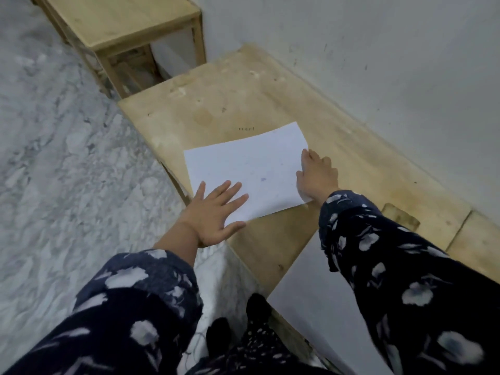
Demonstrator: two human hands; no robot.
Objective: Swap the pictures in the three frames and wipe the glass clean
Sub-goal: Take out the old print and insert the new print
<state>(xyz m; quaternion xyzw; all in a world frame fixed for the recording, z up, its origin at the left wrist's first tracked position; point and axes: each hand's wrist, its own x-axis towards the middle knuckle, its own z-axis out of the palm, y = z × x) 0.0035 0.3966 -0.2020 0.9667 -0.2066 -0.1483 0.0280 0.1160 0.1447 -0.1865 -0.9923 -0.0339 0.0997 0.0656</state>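
Right hand (318, 175): lies on the right short edge of the white sheet (249, 169), fingers pointing away from the body. Whether the thumb is tucked under the paper edge cannot be told; it reads as a press or a light pinch at the margin.

Left hand (216, 212): fingers straight and spread, flat over the near left corner of the sheet, thumb out along the near edge. Holds nothing; at most it pins the corner.

The sheet is face down or blank, with faint bluish show-through, lying askew on the plywood bench top (216, 109). Its near left corner sits close to the bench edge, beside the marble floor (67, 158). No frame or glass is visible in this view. A second pale sheet or board (311, 299) lies nearer the body, partly under the right sleeve (378, 239).

Risks, as judged:
- The bench surface looks stained and gritty. Sliding the sheet across it could smudge or scratch the picture side.
- One hand pinning while the other pulls could crease or tear the paper at the margin.
- The corner is close to the bench edge, so a push leftward could send the sheet off onto the floor.
- The right sleeve drags over the nearer sheet and could shift it or sweep it off.
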